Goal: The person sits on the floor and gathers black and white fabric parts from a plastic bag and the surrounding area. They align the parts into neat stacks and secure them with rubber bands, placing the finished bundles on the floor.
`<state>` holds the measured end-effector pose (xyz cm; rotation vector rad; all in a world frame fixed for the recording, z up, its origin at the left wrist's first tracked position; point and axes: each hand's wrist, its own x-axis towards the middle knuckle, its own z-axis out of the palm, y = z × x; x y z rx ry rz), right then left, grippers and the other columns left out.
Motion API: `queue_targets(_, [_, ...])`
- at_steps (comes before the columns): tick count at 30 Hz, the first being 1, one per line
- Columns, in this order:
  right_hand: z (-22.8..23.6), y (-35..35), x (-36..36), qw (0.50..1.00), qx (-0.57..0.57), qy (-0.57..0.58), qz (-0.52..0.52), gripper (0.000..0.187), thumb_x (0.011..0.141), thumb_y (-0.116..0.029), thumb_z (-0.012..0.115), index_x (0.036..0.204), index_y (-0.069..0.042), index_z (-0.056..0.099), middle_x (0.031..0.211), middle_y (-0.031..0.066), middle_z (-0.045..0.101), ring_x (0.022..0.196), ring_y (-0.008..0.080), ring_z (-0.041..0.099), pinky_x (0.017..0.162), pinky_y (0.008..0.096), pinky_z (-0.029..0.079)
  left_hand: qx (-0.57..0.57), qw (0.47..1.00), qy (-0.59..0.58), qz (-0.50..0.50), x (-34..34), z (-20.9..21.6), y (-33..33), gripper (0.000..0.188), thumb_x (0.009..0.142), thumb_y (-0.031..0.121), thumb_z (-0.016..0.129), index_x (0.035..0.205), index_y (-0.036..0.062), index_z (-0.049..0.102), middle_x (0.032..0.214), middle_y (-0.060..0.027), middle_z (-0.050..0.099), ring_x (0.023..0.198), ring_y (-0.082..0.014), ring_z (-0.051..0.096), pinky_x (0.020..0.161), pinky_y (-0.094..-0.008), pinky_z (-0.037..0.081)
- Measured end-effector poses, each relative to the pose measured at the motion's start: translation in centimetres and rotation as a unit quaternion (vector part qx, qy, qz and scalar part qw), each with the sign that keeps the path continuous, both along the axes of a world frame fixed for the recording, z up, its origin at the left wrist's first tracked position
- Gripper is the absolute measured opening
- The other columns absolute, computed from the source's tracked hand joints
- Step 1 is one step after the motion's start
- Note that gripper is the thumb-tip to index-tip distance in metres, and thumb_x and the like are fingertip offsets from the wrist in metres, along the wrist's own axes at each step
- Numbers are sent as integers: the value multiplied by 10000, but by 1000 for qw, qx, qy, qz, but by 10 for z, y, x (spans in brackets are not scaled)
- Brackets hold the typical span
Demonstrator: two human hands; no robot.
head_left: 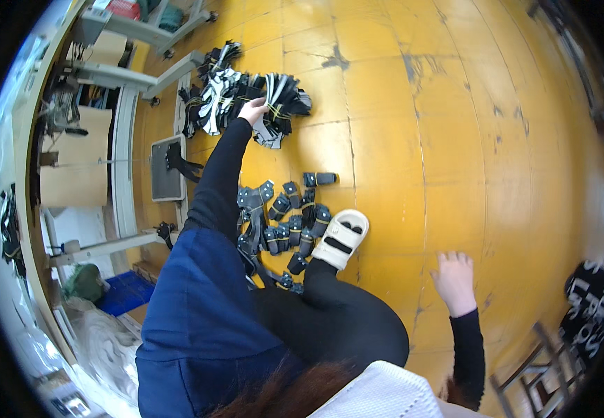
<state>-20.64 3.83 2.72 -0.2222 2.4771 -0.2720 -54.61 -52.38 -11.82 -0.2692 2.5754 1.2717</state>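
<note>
At the upper left, my left hand (pixel 253 111) reaches down to a bundle of black and white fabric strips (pixel 277 108) bound with yellow ties. Its fingers close around the edge of that bundle. Several similar bundles (pixel 218 94) lie heaped on the floor beside it. My right hand (pixel 454 279) hangs above the yellow floor at the lower right, fingers stretched out and holding nothing. Between my left arm and my foot lie several small dark grey rolled bundles (pixel 288 233) with yellow bands.
A cream slipper (pixel 343 240) on my foot stands beside the rolled bundles. To the left are a workbench frame (pixel 124 160) and a grey foot pedal (pixel 168 181). A blue tray (pixel 126 292) lies under the bench. A wooden stool (pixel 538 376) stands at the lower right.
</note>
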Motion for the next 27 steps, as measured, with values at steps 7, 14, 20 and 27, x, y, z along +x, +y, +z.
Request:
queue_targets(7, [-95, -79, -180, 936, -338, -72, -61, 508, 836, -259, 648, 1292, -85, 506, 1281, 227, 511, 1220, 409, 445, 1048, 507, 320, -327, 923, -193, 69, -60, 6, -76, 739, 652, 439, 726, 1194, -29, 543, 1281, -244, 514, 1212, -374, 473, 1019, -421, 396])
queue_targets(14, [-195, -144, -259, 984, -121, 68, -108, 949, 754, -489, 702, 1499, -246, 166, 1558, 178, -66, 1398, 471, -85, 1106, 593, 25, -411, 900, 13, 144, -31, 0, -12, 725, 611, 379, 806, 1138, 31, 450, 1243, -195, 442, 1199, -355, 446, 919, -485, 459])
queue_targets(20, [-201, -155, -251, 991, -71, 56, -103, 1049, 695, -591, 713, 1507, -321, 107, 1556, 154, -148, 1397, 454, -157, 1074, 634, -56, -425, 896, 75, 106, -17, 3, -26, 658, 567, 345, 767, 1068, -1, 516, 1063, -178, 566, 1026, -331, 565, 866, -439, 469])
queue_targets(27, [-210, -147, -260, 993, -43, 56, -97, 1057, 698, -575, 719, 1509, -306, 97, 1554, 161, -151, 1395, 455, -163, 1079, 616, -75, -348, 931, 12, 113, -4, -1, -5, 786, 560, 398, 765, 1187, -6, 519, 1311, -192, 437, 1236, -313, 428, 990, -539, 383])
